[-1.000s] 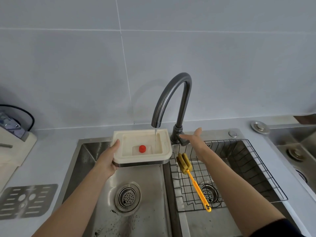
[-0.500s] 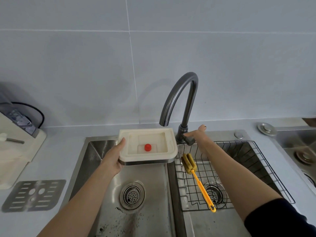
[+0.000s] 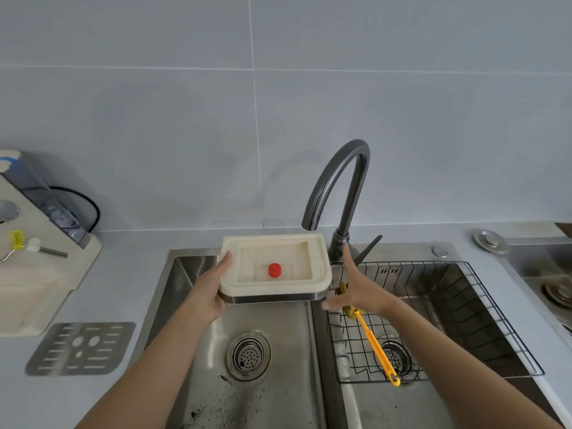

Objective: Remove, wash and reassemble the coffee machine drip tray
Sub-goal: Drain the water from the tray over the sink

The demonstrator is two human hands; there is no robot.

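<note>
Left hand (image 3: 210,292) gripping drip tray (image 3: 278,291) by one edge; right hand (image 3: 356,286) spread beside it. Risk: tray tipping, dropping into sink (image 3: 278,382).

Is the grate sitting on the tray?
No, the grate lies flat on the counter, left of the sink, apart from the tray.

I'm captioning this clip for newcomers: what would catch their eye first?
The cream drip tray with a red knob in it, gripped by the left hand over the left sink basin, near the dark curved faucet. Beside it the right hand hovers open above a yellow brush lying on the wire rack.
</note>
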